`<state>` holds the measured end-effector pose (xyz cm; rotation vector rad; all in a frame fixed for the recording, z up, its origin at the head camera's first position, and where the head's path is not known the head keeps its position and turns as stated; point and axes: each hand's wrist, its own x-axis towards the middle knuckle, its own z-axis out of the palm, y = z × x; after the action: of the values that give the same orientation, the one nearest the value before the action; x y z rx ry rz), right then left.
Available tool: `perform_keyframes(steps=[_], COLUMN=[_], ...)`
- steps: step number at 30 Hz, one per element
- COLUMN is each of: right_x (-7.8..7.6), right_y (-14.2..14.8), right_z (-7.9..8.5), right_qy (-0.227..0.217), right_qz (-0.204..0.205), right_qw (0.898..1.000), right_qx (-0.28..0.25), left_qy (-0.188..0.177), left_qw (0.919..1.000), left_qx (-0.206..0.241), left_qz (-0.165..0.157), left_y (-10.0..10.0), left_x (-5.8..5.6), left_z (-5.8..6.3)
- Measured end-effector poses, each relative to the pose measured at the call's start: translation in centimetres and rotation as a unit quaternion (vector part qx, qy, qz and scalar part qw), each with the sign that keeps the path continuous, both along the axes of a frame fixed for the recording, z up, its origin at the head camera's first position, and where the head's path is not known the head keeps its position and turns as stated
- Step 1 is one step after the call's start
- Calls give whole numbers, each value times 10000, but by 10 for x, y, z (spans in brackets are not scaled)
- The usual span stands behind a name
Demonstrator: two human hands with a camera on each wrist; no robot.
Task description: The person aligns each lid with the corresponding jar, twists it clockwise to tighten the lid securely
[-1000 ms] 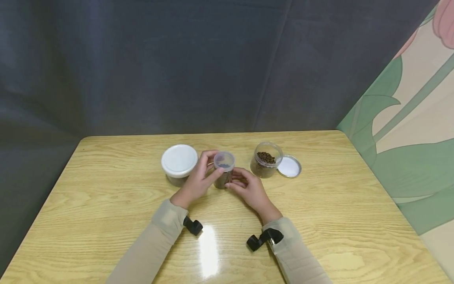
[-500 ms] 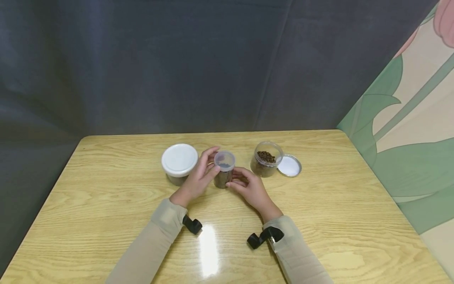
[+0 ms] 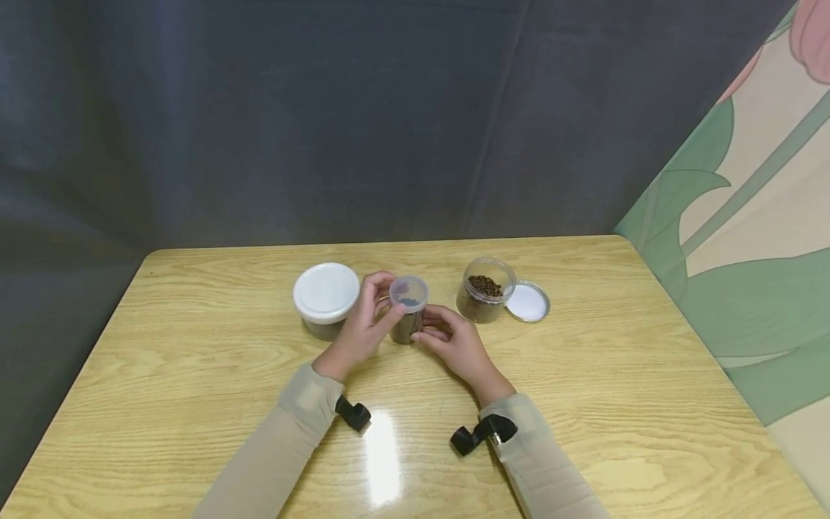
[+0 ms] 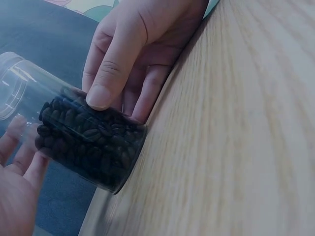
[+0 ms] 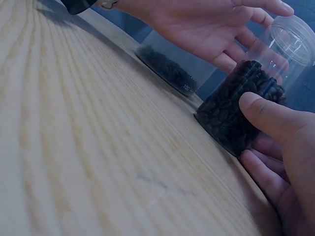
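Note:
A small clear jar of dark coffee beans stands upright on the table between the two hands, under a translucent screw lid. My left hand curves round the lid from the left, its thumb on the near side and fingers behind. On the right, my right hand grips the lower body of the jar; in the right wrist view its thumb presses on the wall. Through the plastic in the left wrist view, the beans fill roughly the lower part, with air above.
Left of the jar stands a wider tub with a white lid, close to the left hand. An uncapped clear jar of brown beans is behind and right of the right hand. Its neighbour is a loose silver-rimmed white lid lying flat.
The left fingers and thumb shift slightly round the lid and back again. The right hand and the jar stay in place.

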<state>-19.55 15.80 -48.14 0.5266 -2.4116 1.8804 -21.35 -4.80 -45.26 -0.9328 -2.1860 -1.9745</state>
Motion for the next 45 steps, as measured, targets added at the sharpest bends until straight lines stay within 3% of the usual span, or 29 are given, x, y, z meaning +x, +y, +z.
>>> perform_keyframes(steps=[14, 23, 38, 45], right_x=[1, 1, 1, 1], right_y=[-1, 0, -1, 0], right_z=[1, 1, 0, 1], right_qy=[-35, -79, -73, -177], right_qz=[-34, -21, 25, 0], right_qw=[10000, 10000, 9999, 9998], right_qx=[25, 22, -66, -78], left_qy=[293, 238, 269, 497], left_qw=[9994, 9995, 9995, 9973], left_qx=[-135, 186, -62, -378], left_qz=[94, -19, 139, 387], left_y=[1, 3, 2, 2], left_x=[-2, -2, 0, -1], left_z=[-1, -6, -3, -2])
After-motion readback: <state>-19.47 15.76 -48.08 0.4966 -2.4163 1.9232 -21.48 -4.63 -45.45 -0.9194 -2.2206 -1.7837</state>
